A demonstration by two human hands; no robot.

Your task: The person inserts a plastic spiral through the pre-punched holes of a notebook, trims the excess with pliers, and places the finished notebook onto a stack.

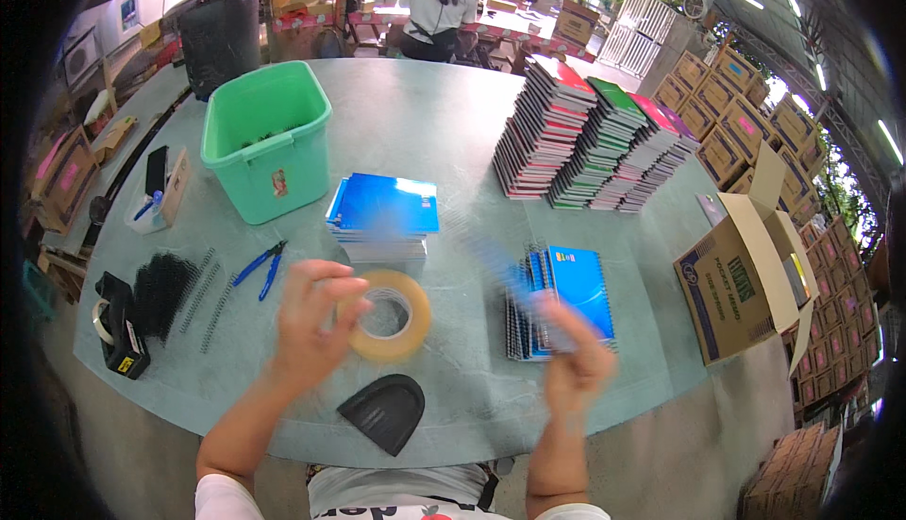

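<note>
My left hand (316, 331) hovers by a wide roll of clear yellowish tape (415, 327), fingers loosely bent and apart, holding nothing visible. On the right, my right hand (578, 364) is closed on a thin bluish thing (491, 260), smeared by motion; its kind cannot be made out. That hand is just in front of a pile of blue wire-bound notebooks (583, 284). Beyond the tape stands a stack of blue-covered books (387, 209) without visible coils. Blue-handled pliers (261, 267) lie left of it, near loose black spiral coils (170, 293).
A black tape dispenser (123, 336) sits at the left edge, a dark rounded flat piece (389, 413) near the front. Farther back stand a green bin (274, 176) and tall notebook stacks (547, 133). An opened carton (727, 284) is at right. Another person (441, 1) sits beyond.
</note>
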